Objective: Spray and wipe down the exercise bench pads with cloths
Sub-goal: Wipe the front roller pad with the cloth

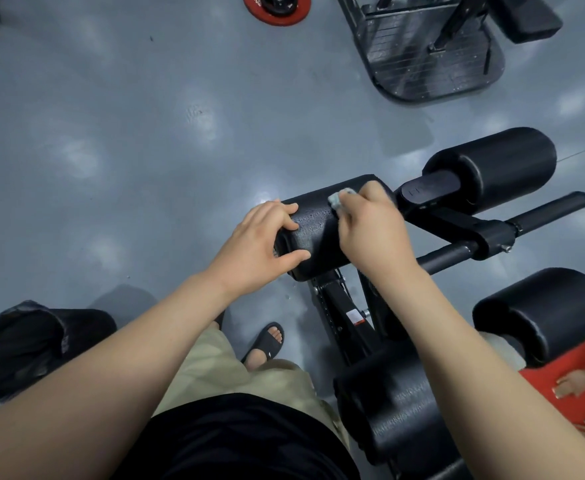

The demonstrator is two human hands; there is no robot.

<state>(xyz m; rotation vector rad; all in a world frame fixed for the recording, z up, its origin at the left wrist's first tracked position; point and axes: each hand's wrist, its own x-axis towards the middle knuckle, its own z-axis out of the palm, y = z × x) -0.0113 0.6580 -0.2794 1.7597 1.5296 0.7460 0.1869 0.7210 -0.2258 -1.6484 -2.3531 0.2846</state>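
At centre, black cylindrical foam roller pad (322, 230), mounted on a black steel bench frame (450, 252). Gripped at its left end by the left hand (260, 244), fingers curled over the top, thumb along the near side. Pressed onto its upper surface: small pale grey crumpled cloth (341, 199), bunched in the curled fingers of the right hand (370, 226). Just beyond, to the right, a second black roller pad (492, 168). Underneath, glossy grey floor (111, 133); farther off, red round weight plate (277, 8); at lower left, black bin (24, 344).

My cloth (341, 197) is pale grey against the black, finely pebbled roller pad (322, 237). The floor (111, 133) is mottled blue-grey, the weight plate (276, 6) red and black, my shorts (222, 368) beige.
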